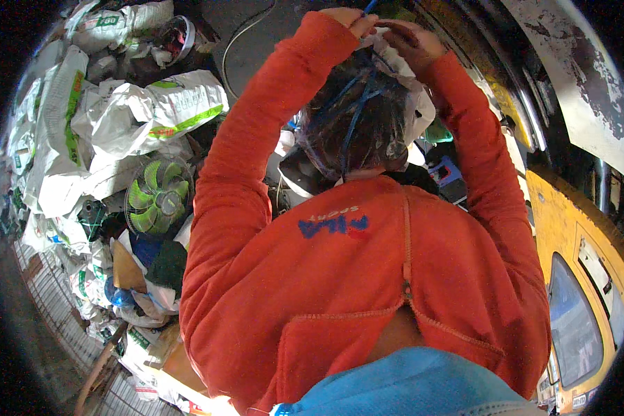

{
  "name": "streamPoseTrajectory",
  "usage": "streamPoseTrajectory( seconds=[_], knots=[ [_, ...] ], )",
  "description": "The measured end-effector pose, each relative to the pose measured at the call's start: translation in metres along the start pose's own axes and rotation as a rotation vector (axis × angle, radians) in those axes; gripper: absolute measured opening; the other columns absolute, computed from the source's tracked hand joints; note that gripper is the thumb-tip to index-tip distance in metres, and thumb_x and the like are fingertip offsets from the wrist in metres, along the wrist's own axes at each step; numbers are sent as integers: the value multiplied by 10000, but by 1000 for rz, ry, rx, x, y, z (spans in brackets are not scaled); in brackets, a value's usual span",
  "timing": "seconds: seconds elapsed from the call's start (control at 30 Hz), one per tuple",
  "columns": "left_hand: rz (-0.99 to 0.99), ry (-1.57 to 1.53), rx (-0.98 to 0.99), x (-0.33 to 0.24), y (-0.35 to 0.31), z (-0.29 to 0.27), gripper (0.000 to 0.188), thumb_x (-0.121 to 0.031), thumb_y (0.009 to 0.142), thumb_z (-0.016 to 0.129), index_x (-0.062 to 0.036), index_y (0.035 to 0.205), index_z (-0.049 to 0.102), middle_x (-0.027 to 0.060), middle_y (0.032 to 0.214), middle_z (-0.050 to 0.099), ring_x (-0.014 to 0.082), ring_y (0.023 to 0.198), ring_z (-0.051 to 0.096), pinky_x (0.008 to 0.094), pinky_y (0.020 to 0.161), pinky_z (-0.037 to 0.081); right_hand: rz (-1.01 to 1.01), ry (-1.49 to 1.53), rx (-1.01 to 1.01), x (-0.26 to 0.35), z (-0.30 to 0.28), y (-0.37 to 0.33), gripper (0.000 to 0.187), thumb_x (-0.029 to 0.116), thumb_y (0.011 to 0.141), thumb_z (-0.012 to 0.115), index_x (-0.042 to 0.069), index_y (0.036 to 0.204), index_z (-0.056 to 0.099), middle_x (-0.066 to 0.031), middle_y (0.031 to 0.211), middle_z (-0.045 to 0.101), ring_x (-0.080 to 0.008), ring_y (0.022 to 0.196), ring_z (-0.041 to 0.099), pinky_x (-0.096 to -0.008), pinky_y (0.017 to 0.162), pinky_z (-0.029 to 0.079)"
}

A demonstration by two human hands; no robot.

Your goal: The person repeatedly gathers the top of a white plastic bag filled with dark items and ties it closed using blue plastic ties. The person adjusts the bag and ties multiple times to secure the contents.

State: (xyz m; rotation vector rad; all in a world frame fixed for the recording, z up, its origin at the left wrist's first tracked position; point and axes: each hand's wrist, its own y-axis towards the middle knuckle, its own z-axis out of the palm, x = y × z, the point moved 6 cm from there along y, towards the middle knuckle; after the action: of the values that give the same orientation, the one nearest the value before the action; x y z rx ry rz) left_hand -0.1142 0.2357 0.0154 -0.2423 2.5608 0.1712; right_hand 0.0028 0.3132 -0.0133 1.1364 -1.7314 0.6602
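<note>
Far left, white woven sacks (69,132) with green and yellow printed bands are lying heaped along the rim of the view, the largest (177,104) slanting up to the right. Just below them a round fan guard with green blades (159,195) is facing upward among smaller bags, a brown cardboard piece (126,267) and a blue bottle (116,295).

Centre, both orange sleeves (249,166) are rising from the lower edge and converging at the top. The left hand (353,19) is curling its fingers closed around the gathered neck of a clear plastic bag (357,128), though how tight that pinch is cannot be told. The right hand (410,40) is lying just beside it, fingers bent over the same neck (white plastic is bunching under the palm).

The bag is hanging directly below the 2 hands, its long axis running top to bottom in the view, its rounded end pointing toward the person's chest. Blue cord (357,111) is running down its length. Its dark contents cannot be identified.

Right, a yellow machine body (568,229) with a dark window is curving along the edge, and a pale, stained panel (582,76) is slanting above it.
</note>
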Motion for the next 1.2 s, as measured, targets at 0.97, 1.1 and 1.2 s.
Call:
streamPoseTrajectory(
  seconds=[0.97, 1.1, 1.2],
  knots=[
    [493, 654, 699, -32, 24, 66, 193, -217, 668, 612, -105, 826, 621, 130, 795, 619, 329, 741, 597, 424, 664, 484, -395, -69, -65, 41, 51, -77, 191, 156, 814, 532, 16, 934, 582, -141, 911, 578, -309, 796, 576, -369, 685, 484],
    [564, 592, 667, -30, 20, 62, 214, -212, 648, 624, -112, 837, 621, 109, 825, 621, 308, 783, 596, 423, 693, 472, -465, -46, -74, 55, 55, -64, 157, 110, 794, 566, 9, 914, 565, -133, 863, 566, -303, 751, 573, -362, 638, 474],
    [618, 433, 668, -33, 23, 56, 202, -218, 662, 608, -106, 829, 623, 103, 842, 623, 292, 798, 599, 417, 694, 464, -491, -56, -71, 63, 53, -60, 147, 115, 794, 569, 11, 897, 560, -130, 840, 561, -301, 735, 570, -363, 624, 472]
  ],
)
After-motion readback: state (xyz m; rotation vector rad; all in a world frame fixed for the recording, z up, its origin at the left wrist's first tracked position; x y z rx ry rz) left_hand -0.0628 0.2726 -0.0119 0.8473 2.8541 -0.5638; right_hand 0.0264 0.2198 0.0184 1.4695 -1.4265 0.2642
